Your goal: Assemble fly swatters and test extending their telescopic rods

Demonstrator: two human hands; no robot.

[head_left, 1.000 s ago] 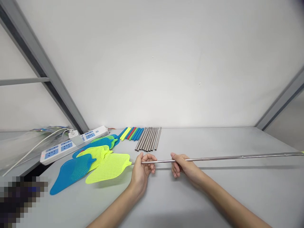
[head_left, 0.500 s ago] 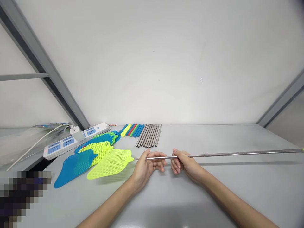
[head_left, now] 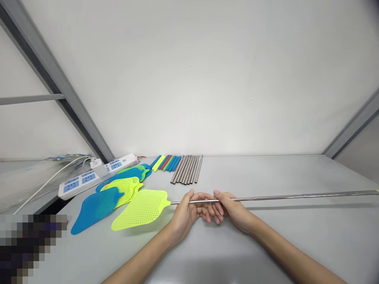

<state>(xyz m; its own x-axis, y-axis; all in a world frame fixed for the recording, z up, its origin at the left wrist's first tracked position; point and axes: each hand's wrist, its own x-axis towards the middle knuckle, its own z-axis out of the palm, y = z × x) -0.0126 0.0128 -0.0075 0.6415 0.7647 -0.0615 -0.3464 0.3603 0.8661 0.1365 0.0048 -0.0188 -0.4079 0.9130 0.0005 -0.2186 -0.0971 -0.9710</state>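
Stretched across the grey table is a fly swatter with a yellow mesh head (head_left: 141, 209) on the left and a long metal telescopic rod (head_left: 278, 197) running to the right edge of the view. My left hand (head_left: 189, 211) grips the thin rod just beyond the head, thumb on top and fingers beneath. Right beside it, my right hand (head_left: 231, 207) pinches the same rod between thumb and fingers. The fingertips of both hands meet or overlap under the rod. At the far right the rod's end shows only a bit of yellow.
Left of the hands lie loose blue (head_left: 96, 209) and yellow swatter heads (head_left: 126, 187). Behind them rests a white power strip (head_left: 97, 175) with a plugged-in adapter. Coloured handle grips (head_left: 166, 162) and several metal tubes (head_left: 187, 169) are lined up near the wall.
My hands have come together along the rod, the right one closing the gap to the left. The swatter sits slightly lower and nearer in view.
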